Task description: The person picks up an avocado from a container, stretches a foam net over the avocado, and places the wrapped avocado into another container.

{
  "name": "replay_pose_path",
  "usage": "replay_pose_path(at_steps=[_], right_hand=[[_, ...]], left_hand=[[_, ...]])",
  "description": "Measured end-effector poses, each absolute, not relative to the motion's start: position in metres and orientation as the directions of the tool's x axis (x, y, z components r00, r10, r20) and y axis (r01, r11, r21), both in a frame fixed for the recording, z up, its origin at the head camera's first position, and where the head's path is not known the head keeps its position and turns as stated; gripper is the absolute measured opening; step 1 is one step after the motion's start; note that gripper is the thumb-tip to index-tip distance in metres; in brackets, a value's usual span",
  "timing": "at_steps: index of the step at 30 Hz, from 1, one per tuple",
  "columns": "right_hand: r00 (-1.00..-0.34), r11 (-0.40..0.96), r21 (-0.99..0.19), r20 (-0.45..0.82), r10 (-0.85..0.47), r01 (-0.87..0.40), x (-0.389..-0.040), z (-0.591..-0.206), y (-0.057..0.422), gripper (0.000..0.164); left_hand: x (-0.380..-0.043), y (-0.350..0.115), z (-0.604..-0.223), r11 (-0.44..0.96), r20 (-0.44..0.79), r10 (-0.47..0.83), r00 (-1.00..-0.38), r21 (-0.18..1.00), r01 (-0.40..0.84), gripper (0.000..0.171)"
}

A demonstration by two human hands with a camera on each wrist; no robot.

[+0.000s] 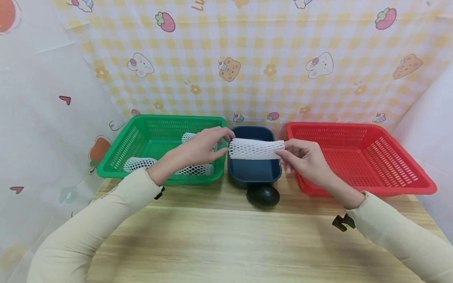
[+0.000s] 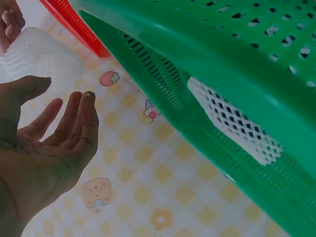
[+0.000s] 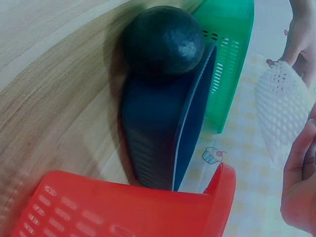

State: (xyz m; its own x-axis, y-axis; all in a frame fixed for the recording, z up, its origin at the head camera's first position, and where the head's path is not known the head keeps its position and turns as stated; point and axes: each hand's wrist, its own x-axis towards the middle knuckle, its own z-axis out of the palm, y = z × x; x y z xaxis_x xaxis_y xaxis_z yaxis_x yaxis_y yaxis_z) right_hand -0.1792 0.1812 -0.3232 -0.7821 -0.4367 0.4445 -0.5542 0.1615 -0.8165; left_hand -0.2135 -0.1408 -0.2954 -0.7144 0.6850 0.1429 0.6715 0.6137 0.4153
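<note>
My right hand (image 1: 306,159) pinches one end of a white foam net sleeve (image 1: 255,149) between thumb and fingers. The sleeve lies level over the dark blue bin (image 1: 255,173). Close to its other end is my left hand (image 1: 205,146), fingers loosely bent and apart; in the left wrist view that hand (image 2: 54,133) shows an empty palm. A dark avocado (image 1: 263,195) rests on the table against the bin's near side, and it also appears large in the right wrist view as a dark rounded fruit (image 3: 163,42).
To the left stands a green basket (image 1: 161,118) with several white foam nets (image 1: 139,163) inside. A red basket (image 1: 361,157) is on the right. The wooden table (image 1: 226,243) reaches toward me, and a patterned cloth (image 1: 247,59) hangs behind the containers.
</note>
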Motion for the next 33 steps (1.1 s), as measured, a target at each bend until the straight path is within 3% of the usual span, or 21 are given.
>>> replay_pose_path(at_steps=[11,25,33], right_hand=[[-0.748,0.121,-0.795,0.491,-0.447,-0.594,-0.176,-0.327,0.178,0.026],[-0.749,0.15,-0.824,0.402,-0.526,-0.547,-0.174,-0.342,0.177,0.022],[-0.741,0.174,-0.856,0.299,-0.601,-0.487,-0.153,-0.348,0.178,0.025]], left_hand=[[-0.216,-0.142,-0.305,0.537,0.232,0.643,-0.73,0.543,0.646,0.025],[-0.219,-0.146,-0.304,0.513,0.463,0.576,-0.673,0.436,0.739,0.011],[-0.223,-0.152,-0.3,0.507,0.528,0.55,-0.647,0.404,0.761,0.006]])
